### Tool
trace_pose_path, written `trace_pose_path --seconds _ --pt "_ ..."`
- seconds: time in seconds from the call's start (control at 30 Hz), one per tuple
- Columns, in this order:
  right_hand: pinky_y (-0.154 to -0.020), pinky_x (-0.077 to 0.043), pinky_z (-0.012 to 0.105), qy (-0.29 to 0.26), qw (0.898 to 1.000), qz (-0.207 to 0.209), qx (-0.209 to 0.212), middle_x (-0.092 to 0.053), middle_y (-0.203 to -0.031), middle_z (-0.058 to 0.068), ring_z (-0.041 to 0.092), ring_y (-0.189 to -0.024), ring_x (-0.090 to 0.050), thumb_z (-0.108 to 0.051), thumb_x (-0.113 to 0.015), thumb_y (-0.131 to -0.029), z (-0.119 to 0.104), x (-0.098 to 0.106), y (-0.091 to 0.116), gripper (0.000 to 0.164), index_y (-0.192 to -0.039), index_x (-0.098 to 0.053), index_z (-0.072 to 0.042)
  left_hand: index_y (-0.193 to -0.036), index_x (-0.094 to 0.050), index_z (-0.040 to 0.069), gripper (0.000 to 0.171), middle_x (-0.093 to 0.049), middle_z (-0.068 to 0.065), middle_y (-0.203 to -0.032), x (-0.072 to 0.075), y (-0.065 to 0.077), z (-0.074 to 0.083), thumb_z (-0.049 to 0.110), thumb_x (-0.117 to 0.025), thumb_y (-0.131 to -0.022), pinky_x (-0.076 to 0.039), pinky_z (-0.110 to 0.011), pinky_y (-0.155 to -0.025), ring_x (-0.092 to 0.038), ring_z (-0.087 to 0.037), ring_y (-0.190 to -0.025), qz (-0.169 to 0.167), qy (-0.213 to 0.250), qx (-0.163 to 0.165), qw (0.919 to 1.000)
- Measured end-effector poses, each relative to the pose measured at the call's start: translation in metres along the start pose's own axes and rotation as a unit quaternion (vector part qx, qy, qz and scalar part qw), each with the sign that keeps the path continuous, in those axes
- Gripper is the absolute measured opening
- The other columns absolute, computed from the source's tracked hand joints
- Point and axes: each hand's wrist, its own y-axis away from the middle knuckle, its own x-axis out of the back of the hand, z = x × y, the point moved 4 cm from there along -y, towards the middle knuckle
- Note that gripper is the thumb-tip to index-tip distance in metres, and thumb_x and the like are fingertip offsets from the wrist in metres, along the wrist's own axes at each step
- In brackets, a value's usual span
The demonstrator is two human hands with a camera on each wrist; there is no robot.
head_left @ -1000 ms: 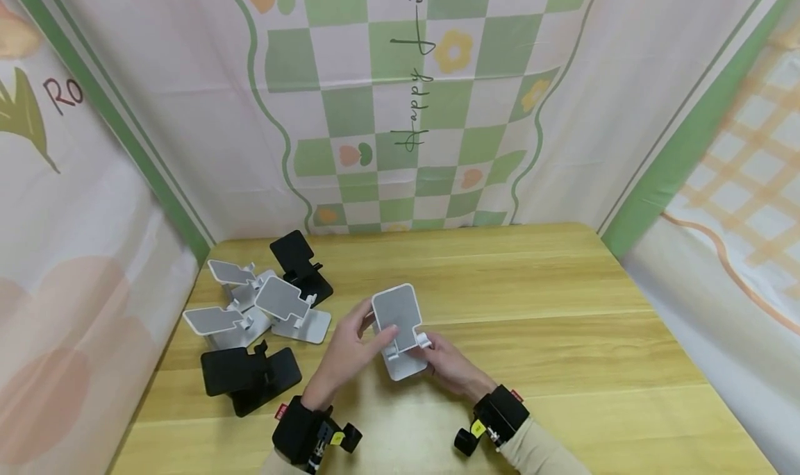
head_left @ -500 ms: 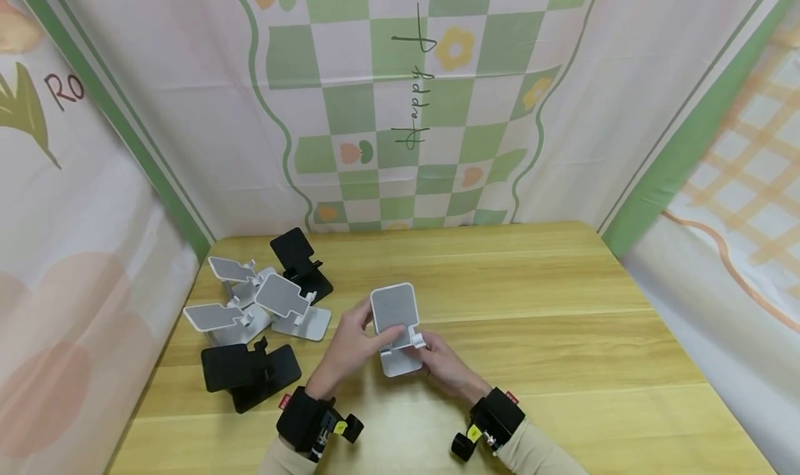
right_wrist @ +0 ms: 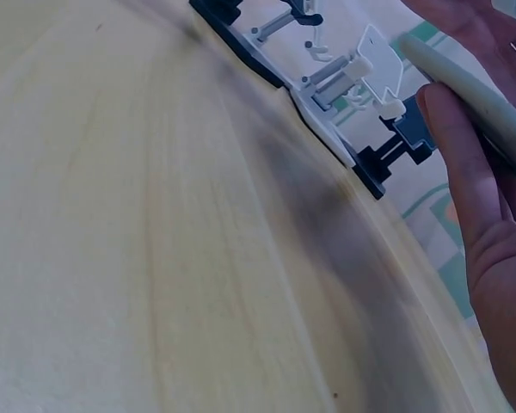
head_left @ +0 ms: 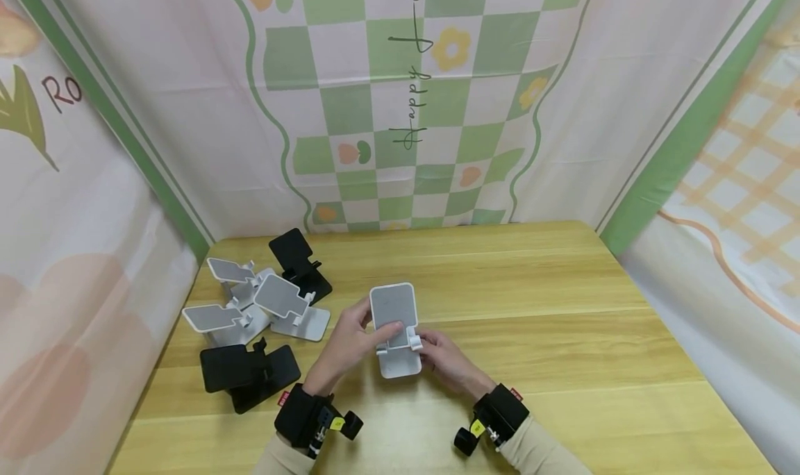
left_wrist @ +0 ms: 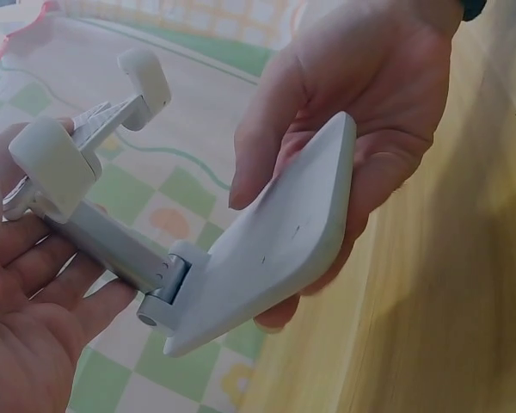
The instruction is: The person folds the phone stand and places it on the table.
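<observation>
A white phone stand (head_left: 394,305) with a grey pad is held up over the table, in front of the body. My left hand (head_left: 346,346) grips its upper plate from the left, thumb across the pad, fingers behind. On the other side my right hand (head_left: 451,365) pinches the edge of the base plate. From beneath, the left wrist view shows the white base plate (left_wrist: 271,237), its hinge (left_wrist: 165,292) and arm, with the right thumb on the plate's face. The right wrist view has the right fingers (right_wrist: 456,155) along the plate's edge.
On the left of the wooden table (head_left: 531,308) stand several more phone stands: white ones, such as this front one (head_left: 281,296), a black one (head_left: 294,253) at the back and another black one (head_left: 231,371) nearer. A patterned cloth (head_left: 400,107) hangs behind the table.
The held phone stand has turned from a slight tilt to nearly straight and shifted a little left. Both hands keep their hold; the other stands have not moved.
</observation>
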Motion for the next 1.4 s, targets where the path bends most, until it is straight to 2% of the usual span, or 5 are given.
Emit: trace_pose_path --seconds 0.13,0.57,0.9,1.13,1.4 --pt "-0.089 -0.060 0.029 -0.017 1.000 -0.006 0.006 -0.071 -0.114 -0.003 0.012 -0.101 -0.071 -0.009 -0.046 -0.106 -0.0012 0.0012 0.0001 0.053 -0.140 -0.034 0.028 -0.139 -0.061 0.009 0.046 -0.066 -0.008 -0.137 -0.0003 -0.0003 -0.0012 0.011 -0.074 -0.095 -0.045 -0.054 -0.112 -0.062 -0.026 -0.126 -0.007 0.004 0.006 0.9999" --pt "-0.083 -0.061 0.028 -0.018 1.000 -0.011 0.015 -0.075 -0.107 -0.005 0.011 -0.094 -0.073 -0.009 -0.050 -0.104 -0.0018 0.0017 0.0010 0.054 -0.137 -0.035 0.030 -0.138 -0.062 0.006 0.046 -0.067 -0.012 -0.135 -0.0001 -0.0008 -0.0027 0.010 -0.075 -0.094 -0.043 -0.056 -0.113 -0.062 -0.029 -0.125 -0.012 -0.005 -0.005 0.9999" --pt "-0.086 -0.061 0.031 -0.021 0.999 -0.032 0.012 -0.074 -0.120 0.009 0.015 -0.102 -0.074 -0.008 -0.049 -0.105 0.0035 0.0006 0.0003 0.053 -0.139 -0.034 0.030 -0.131 -0.067 0.006 0.039 -0.070 -0.011 -0.130 -0.0019 0.0003 -0.0074 0.010 -0.076 -0.094 -0.047 -0.054 -0.109 -0.064 -0.028 -0.122 0.015 -0.020 0.000 0.9997" --pt "-0.086 -0.062 0.033 -0.018 0.999 -0.040 0.004 -0.074 -0.118 0.002 0.016 -0.103 -0.074 -0.011 -0.051 -0.106 0.0033 -0.0012 -0.0011 0.053 -0.142 -0.035 0.026 -0.129 -0.068 0.006 0.037 -0.072 -0.010 -0.127 -0.0026 0.0008 -0.0091 0.007 -0.076 -0.093 -0.050 -0.052 -0.106 -0.066 -0.027 -0.119 0.031 -0.028 -0.010 0.9991" --pt "-0.084 -0.062 0.033 -0.029 0.998 -0.049 0.012 -0.075 -0.117 0.002 0.016 -0.102 -0.074 -0.010 -0.048 -0.108 0.0029 -0.0039 -0.0015 0.050 -0.140 -0.038 0.027 -0.125 -0.072 0.007 0.035 -0.075 -0.008 -0.120 -0.0036 0.0002 -0.0079 0.005 -0.078 -0.090 -0.053 -0.050 -0.102 -0.070 -0.026 -0.113 0.071 -0.053 -0.031 0.9956"
